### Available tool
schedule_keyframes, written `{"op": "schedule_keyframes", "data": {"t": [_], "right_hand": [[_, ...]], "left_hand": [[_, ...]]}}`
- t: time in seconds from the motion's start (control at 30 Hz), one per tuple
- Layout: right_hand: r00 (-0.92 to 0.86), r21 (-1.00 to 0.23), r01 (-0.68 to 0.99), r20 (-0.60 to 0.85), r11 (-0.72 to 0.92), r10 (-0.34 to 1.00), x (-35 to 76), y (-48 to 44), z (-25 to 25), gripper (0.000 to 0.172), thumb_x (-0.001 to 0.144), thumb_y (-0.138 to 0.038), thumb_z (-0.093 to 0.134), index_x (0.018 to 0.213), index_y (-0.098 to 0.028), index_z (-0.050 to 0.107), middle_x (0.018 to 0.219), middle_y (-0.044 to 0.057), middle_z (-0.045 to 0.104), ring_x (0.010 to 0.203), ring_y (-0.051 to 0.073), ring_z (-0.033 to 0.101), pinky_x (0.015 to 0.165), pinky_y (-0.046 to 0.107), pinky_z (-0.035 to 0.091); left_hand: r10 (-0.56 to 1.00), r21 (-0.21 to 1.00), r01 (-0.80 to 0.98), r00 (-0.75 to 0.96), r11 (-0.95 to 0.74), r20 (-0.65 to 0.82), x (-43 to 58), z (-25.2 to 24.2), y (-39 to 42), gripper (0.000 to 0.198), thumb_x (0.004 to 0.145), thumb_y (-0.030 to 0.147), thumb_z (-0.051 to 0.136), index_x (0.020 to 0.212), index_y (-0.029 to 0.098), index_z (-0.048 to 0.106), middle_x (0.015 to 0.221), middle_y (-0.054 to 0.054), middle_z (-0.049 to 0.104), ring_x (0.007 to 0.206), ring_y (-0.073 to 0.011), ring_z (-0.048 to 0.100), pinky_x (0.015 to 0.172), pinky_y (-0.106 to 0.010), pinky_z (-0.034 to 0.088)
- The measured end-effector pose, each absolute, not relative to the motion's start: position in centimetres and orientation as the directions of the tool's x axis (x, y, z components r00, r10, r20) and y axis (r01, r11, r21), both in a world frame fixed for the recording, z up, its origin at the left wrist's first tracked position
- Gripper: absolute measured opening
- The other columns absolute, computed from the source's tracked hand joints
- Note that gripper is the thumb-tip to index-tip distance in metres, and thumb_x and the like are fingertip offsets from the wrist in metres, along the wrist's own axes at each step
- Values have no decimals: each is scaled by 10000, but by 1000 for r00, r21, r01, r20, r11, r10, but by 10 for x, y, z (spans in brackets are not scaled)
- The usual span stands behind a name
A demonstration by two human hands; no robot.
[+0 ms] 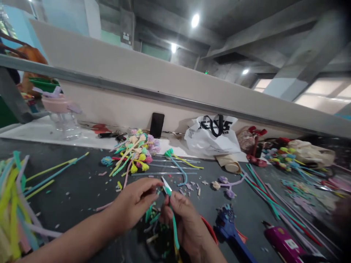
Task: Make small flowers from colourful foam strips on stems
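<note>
My right hand [182, 213] is closed around a green pipe cleaner [174, 228], whose lower end hangs below my fingers. A pale pointed blade [166, 185] sticks up at its fluffy top; whether the same hand holds the blade's handle is hidden. My left hand [138, 201] is beside it, fingers curved and thumb apart, the index fingertip close to the blade; I see nothing in its grasp. Below both hands are green pipe cleaner scraps [155, 215]. Ahead lie a pile of pipe cleaner flowers [139, 149] and a green-headed stem [179, 166].
Loose pipe cleaners [12, 204] fill the left edge. On the right are a blue-handled tool [229, 226], a purple device [285, 243] and long pipe cleaners [274, 199]. A clear bottle [64, 120], phone [157, 125] and white bag [212, 137] stand along the back partition.
</note>
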State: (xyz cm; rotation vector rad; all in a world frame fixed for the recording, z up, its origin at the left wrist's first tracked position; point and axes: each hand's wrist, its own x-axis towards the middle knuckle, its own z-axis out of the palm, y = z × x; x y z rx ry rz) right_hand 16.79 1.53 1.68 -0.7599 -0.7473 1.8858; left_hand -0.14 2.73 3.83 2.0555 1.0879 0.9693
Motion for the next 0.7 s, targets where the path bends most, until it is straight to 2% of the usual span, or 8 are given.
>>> {"op": "schedule_keyframes", "data": {"t": [0.1, 0.2, 0.3, 0.4, 0.57, 0.7], "right_hand": [[-506, -768, -454, -196, -452, 840, 166, 9, 19, 186, 772, -305, 627, 728, -130, 582, 535, -36, 502, 430, 66, 457, 547, 273, 485], [-555, -789, -401, -195, -466, 809, 166, 8, 19, 219, 781, -336, 611, 707, -133, 574, 569, -49, 473, 361, 36, 391, 454, 260, 494], [-548, -813, -338, -239, -474, 801, 168, 7, 21, 225, 764, -342, 632, 705, -132, 578, 558, -56, 431, 347, 18, 310, 307, 145, 331], [-544, -834, -277, -272, -477, 793, 168, 6, 23, 243, 770, -343, 630, 686, -120, 583, 497, -74, 361, 369, 13, 240, 325, 130, 154], [-504, -930, -119, -245, -347, 828, 169, 4, 27, 302, 780, -387, 602, 664, -109, 619, 435, -91, 289, 394, 30, 207, 395, 191, 122], [-575, -950, 35, -273, -310, 771, 170, 2, 27, 338, 768, -418, 597, 625, -113, 628, 420, -85, 303, 401, 40, 215, 417, 218, 119]], "left_hand": [[797, 815, 308, 536, -491, 278, -10, 44, 37, 248, 816, 170, 483, 1039, 208, 583, 911, -10, 632, 842, -134, 567, 768, -264, 445], [749, 832, 259, 612, -491, 252, -12, 48, 38, 177, 814, 162, 504, 932, 191, 633, 873, -5, 633, 822, -121, 566, 758, -239, 428], [763, 853, 270, 612, -446, 205, -12, 51, 35, 124, 783, 185, 558, 869, 171, 646, 782, 7, 617, 732, -110, 555, 673, -212, 421], [790, 880, 281, 594, -383, 154, -11, 52, 33, 89, 774, 177, 557, 799, 157, 640, 715, 18, 617, 680, -102, 545, 623, -198, 408], [775, 883, 299, 623, -361, 106, -15, 53, 36, 55, 739, 157, 590, 758, 146, 640, 694, 23, 625, 676, -102, 551, 620, -193, 408], [671, 860, 277, 735, -428, 97, -20, 53, 38, 40, 729, 154, 619, 735, 152, 658, 687, 26, 619, 668, -94, 553, 623, -184, 407]]}}
